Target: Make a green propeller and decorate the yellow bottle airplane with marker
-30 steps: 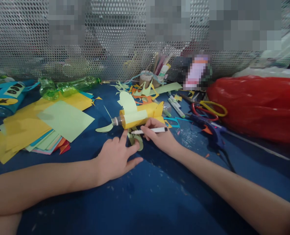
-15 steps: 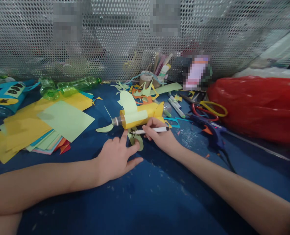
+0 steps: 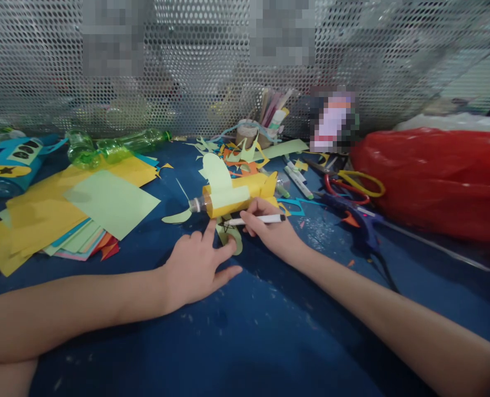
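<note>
A plastic bottle wrapped in yellow paper (image 3: 236, 194) lies on its side in the middle, shaped like a toy plane. One pale green paper wing (image 3: 218, 170) sticks up behind it; the other wing (image 3: 224, 232) extends toward me and bears dark star-like lines. At the bottle's neck are pale green propeller blades (image 3: 177, 218). Fingers of my left hand (image 3: 195, 264) are spread, the index touching near the bottle and another finger resting on the near wing. My right hand (image 3: 270, 226) grips a white marker (image 3: 256, 220) with a black end, its tip at the drawn lines.
Coloured paper sheets (image 3: 83, 204) lie at left, with green bottles (image 3: 124, 146) behind. Paper scraps (image 3: 245, 157) and green markers (image 3: 298, 181) lie beyond the plane. At right are scissors (image 3: 352, 184), a blue glue gun (image 3: 358, 218) and a red plastic bag (image 3: 431, 182). Perforated metal sheet (image 3: 203, 71) stands behind.
More dark lines show on the near wing, and the marker tip has shifted slightly to the right. My left hand and the bottle have stayed in place.
</note>
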### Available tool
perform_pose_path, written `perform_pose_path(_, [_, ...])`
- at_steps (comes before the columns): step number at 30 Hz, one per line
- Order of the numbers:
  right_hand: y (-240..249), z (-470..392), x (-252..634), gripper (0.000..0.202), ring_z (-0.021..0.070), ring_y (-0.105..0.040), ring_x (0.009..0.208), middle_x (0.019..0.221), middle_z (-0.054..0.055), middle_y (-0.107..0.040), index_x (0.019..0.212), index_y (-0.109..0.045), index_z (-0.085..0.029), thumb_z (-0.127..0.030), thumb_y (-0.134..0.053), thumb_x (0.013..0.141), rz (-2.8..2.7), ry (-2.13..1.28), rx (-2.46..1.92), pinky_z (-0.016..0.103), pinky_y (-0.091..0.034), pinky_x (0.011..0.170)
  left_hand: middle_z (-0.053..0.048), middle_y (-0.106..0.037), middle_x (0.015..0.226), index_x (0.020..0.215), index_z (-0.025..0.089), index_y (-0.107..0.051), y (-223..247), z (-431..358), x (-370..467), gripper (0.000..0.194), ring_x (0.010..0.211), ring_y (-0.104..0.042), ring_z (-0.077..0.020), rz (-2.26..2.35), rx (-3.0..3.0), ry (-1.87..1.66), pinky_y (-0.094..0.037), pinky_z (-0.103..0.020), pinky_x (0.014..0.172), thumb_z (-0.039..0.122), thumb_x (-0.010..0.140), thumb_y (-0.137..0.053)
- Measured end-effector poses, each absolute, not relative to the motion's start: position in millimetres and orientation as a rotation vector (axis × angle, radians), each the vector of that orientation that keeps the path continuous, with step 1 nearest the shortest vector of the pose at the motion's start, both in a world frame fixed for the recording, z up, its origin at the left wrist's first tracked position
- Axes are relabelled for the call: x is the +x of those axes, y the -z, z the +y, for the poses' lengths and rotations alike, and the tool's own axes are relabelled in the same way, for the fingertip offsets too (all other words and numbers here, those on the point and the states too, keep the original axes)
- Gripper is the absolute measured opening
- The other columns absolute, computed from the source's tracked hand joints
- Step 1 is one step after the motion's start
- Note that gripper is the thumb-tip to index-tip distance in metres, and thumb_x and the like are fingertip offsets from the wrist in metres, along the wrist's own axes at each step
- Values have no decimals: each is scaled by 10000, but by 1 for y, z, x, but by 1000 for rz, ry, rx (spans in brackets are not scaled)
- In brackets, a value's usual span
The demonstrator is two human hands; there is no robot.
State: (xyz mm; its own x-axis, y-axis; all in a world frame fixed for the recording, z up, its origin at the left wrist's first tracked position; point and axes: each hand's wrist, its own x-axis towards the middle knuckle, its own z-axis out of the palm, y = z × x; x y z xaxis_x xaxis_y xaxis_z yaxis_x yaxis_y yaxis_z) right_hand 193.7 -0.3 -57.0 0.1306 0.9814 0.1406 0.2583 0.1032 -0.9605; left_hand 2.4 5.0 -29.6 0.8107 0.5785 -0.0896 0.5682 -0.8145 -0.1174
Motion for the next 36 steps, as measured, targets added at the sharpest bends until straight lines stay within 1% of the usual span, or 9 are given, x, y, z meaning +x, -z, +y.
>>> perform_pose_path(5, [56, -1, 193, 241, 111, -477, 473, 465, -80, -476, 657, -438, -232, -318, -596, 817, -1339, -877, -1362, 272, -405, 534, -220, -428, 1410, 1323, 286, -502, 29, 5, 3, 538, 885, -640, -301, -938, -2920, -170, -506, -414, 696, 587, 949, -257])
perform_pose_path(11, [57, -1, 193, 241, 104, -456, 455, 464, -83, -472, 656, -436, -231, -312, -597, 816, -1330, -886, -1366, 267, -399, 525, -212, -428, 1408, 1323, 288, -500, 29, 5, 3, 552, 890, -640, -303, -927, -2910, -200, -509, -420, 690, 594, 949, -232])
perform_pose_path(15, [57, 0, 193, 251, 115, -483, 475, 466, -80, -480, 662, -432, -235, -331, -607, 814, -1325, -872, -1367, 271, -405, 535, -223, -430, 1407, 1328, 285, -495, 30, 5, 3, 554, 881, -643, -305, -921, -2903, -198, -510, -416, 678, 589, 951, -226])
perform_pose_path(20, [57, -1, 193, 252, 112, -476, 474, 473, -75, -490, 660, -440, -232, -338, -605, 818, -1337, -880, -1360, 264, -384, 518, -215, -431, 1411, 1320, 286, -505, 29, 5, 3, 546, 888, -643, -301, -934, -2913, -184, -513, -422, 695, 594, 947, -251])
perform_pose_path(26, [58, 0, 193, 250, 112, -479, 471, 466, -81, -479, 665, -441, -234, -347, -604, 817, -1336, -889, -1355, 265, -386, 518, -214, -424, 1415, 1319, 288, -506, 29, 5, 3, 537, 892, -640, -301, -947, -2921, -172, -510, -424, 703, 588, 949, -257])
perform_pose_path(36, [55, -1, 192, 239, 101, -454, 451, 449, -89, -464, 649, -432, -233, -304, -603, 801, -1301, -905, -1360, 267, -411, 529, -228, -436, 1401, 1320, 281, -501, 29, 5, 2, 555, 880, -645, -310, -916, -2908, -188, -509, -413, 672, 590, 951, -224])
